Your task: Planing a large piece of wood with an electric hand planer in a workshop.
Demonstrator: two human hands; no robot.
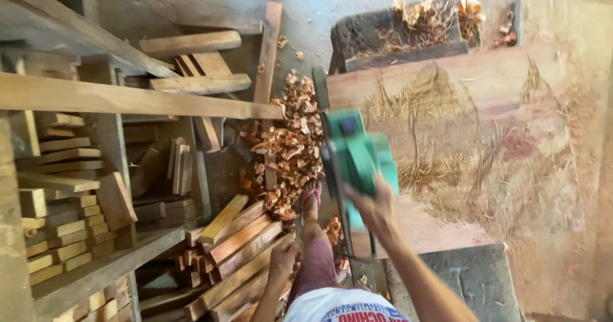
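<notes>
My right hand [375, 208] grips the rear handle of a green electric planer [355, 153], which rests on the left edge of a wide wooden board [485, 137] lying on a workbench. Fine shavings and sawdust cover the board's surface. My left hand [283, 257] hangs low beside my thigh, fingers curled, just above a stack of cut wood pieces [236, 245]; whether it touches or holds one is unclear. My foot in a red sandal [311, 197] stands on the floor beside the bench.
A heap of curled wood shavings [287, 143] covers the floor left of the bench. Shelves [64, 188] stacked with wood blocks and long planks fill the left side. More shavings lie on a dark bench [408, 31] at the top.
</notes>
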